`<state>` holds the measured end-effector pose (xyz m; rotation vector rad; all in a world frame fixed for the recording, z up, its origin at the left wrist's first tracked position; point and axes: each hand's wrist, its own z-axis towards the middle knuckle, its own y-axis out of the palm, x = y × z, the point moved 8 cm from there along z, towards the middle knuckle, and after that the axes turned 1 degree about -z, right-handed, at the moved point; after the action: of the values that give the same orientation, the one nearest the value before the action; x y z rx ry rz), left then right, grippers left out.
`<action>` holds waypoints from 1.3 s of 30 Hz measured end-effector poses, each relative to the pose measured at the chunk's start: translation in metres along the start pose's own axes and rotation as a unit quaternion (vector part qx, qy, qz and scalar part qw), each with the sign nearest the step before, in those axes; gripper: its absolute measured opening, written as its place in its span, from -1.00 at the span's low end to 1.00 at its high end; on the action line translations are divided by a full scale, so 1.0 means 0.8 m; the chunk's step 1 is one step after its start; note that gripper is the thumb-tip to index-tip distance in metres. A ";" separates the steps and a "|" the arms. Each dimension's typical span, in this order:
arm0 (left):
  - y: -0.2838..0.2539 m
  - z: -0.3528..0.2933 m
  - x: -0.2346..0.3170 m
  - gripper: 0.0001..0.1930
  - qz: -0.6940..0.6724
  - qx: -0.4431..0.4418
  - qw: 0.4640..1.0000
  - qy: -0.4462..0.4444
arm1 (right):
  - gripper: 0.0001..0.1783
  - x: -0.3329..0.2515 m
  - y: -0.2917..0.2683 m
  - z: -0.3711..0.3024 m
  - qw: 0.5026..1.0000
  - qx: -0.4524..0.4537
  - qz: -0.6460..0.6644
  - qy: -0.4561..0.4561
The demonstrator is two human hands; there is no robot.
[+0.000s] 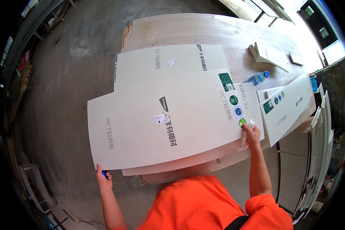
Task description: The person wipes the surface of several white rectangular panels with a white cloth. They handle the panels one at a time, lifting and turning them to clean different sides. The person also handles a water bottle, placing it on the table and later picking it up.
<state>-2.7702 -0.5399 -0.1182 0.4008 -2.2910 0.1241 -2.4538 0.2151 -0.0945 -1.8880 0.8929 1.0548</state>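
Observation:
A large white board with dark print, a paper label and round stickers lies across the stack in front of me, its near left corner jutting past the table. My left hand is closed at that corner, the thumb along the edge. A small blue object sits in its fingers; its kind is mostly hidden. At the near right corner my right hand is closed on a crumpled white piece, like cloth or thin film. Part of it hangs below the board's edge. Another white board lies partly underneath, farther back.
The boards rest on a wooden table. To the right lie a water bottle, a tilted printed board and a stack of small panels. More panels stand upright at the right. A metal frame stands at lower left.

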 end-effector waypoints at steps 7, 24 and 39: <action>0.111 0.056 0.137 -0.78 -0.028 -0.048 0.991 0.119 | -0.68 -0.079 0.056 0.046 0.982 -0.082 0.165 0.047; 0.490 0.316 0.166 -0.87 0.008 -0.103 0.994 0.019 | -0.68 -0.141 0.198 0.421 0.990 0.010 0.139 0.027; 0.536 0.400 0.212 -0.58 0.456 -0.010 0.830 0.321 | -0.68 -0.185 0.291 0.528 0.908 -0.059 -0.398 -0.120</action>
<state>-3.2411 -0.2448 -0.1970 -0.6979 -1.6142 0.6095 -2.8559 0.5079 -0.1781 -1.8894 -0.1154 0.7962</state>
